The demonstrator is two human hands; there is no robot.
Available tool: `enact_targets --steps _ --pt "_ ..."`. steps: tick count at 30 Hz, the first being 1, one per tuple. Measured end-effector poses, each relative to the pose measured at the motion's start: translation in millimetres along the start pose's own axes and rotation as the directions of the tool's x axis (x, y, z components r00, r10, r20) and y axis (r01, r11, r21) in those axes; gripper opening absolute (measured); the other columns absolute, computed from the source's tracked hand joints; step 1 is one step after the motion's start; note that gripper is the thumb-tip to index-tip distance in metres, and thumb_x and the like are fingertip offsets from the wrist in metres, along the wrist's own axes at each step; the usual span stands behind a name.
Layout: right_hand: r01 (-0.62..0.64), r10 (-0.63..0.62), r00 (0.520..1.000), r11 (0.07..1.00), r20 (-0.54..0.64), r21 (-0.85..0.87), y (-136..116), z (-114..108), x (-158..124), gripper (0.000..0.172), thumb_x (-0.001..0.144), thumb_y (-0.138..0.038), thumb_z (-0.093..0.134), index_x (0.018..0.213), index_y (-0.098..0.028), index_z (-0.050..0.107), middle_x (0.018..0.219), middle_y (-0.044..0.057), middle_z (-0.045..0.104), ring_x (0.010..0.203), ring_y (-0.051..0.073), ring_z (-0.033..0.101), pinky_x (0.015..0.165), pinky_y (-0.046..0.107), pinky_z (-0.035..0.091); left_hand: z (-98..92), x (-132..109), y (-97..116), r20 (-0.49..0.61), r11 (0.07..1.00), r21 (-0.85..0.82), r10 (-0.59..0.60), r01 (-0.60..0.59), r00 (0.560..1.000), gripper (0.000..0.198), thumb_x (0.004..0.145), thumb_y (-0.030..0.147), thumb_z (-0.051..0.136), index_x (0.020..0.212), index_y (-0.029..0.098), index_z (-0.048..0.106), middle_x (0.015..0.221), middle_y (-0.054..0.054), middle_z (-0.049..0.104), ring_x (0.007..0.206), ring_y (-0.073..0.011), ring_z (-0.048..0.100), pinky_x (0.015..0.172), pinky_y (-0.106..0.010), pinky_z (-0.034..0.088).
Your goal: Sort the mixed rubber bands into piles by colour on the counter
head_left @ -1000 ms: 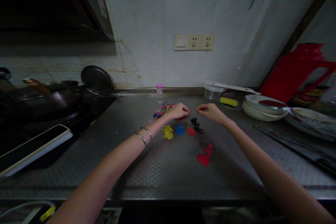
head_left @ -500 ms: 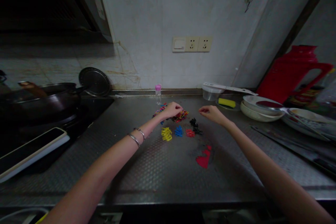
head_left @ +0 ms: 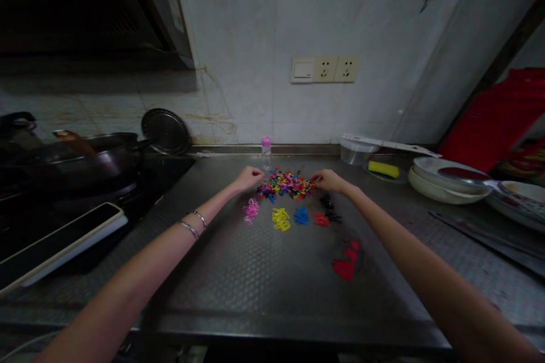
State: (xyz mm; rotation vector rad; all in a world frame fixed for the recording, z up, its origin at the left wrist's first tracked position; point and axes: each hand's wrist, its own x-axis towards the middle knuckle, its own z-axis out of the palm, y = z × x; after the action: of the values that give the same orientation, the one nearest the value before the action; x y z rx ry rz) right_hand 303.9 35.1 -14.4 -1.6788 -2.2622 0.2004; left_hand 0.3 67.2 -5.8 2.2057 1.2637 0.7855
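Observation:
A mixed pile of small coloured rubber bands (head_left: 286, 182) lies toward the back of the metal counter. At its left side hovers my left hand (head_left: 247, 179), fingertips pinched together; anything between them is too small to make out. My right hand (head_left: 327, 180) reaches the pile's right edge with thumb and fingers closed, and their contents are hidden. In front of the pile are sorted heaps: pink bands (head_left: 251, 211), yellow bands (head_left: 281, 219), blue bands (head_left: 301, 215), red bands (head_left: 321, 219) and black bands (head_left: 329, 208).
Behind the pile stands a clear bottle with a pink cap (head_left: 266, 153). Red patches (head_left: 347, 264) mark the counter in front. To the right are a yellow sponge (head_left: 383, 169), bowls (head_left: 447, 184) and a red jug (head_left: 498, 119); a pan (head_left: 102, 161) sits on the left.
My left hand has moved left off the mixed pile, uncovering it and the pink heap. My right hand has come in to the pile's right edge. The view has shifted slightly.

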Motion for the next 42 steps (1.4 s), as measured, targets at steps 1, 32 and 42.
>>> enact_targets --steps 1,32,42 --pt "0.000 0.000 1.000 1.000 -0.005 -0.016 1 1 1 0.030 0.064 -0.011 0.053 0.089 -0.018 0.070 0.082 0.002 0.070 0.070 0.013 0.061 0.063 0.018 0.045 -2.3 -2 -3 -0.005 1.000 -0.004 -0.010 0.010 1.000 0.028 0.072 0.027 0.050 0.082 0.010 0.069 0.077 -0.004 0.068 0.072 -0.0142 0.057 0.068 -0.023 0.041" --pt "0.422 -0.455 0.886 0.873 0.094 0.245 -126 1 -48 0.032 0.064 -0.005 0.048 0.087 -0.015 0.069 0.081 0.003 0.068 0.071 0.013 0.059 0.066 0.020 0.043 3.3 -39 30 0.398 0.906 0.183 0.288 -0.383 0.871 0.028 0.071 0.017 0.056 0.096 0.023 0.068 0.091 -0.001 0.067 0.077 -0.0123 0.056 0.066 -0.018 0.037" --pt "0.433 -0.465 0.883 0.858 0.060 0.275 -126 -1 -52 0.027 0.068 -0.006 0.050 0.085 -0.015 0.069 0.084 0.004 0.068 0.077 0.014 0.059 0.074 0.023 0.044 10.2 -39 30 0.375 0.854 0.310 0.294 -0.418 0.879 0.019 0.072 0.020 0.054 0.085 0.021 0.068 0.087 -0.002 0.065 0.074 -0.0125 0.055 0.059 -0.018 0.034"
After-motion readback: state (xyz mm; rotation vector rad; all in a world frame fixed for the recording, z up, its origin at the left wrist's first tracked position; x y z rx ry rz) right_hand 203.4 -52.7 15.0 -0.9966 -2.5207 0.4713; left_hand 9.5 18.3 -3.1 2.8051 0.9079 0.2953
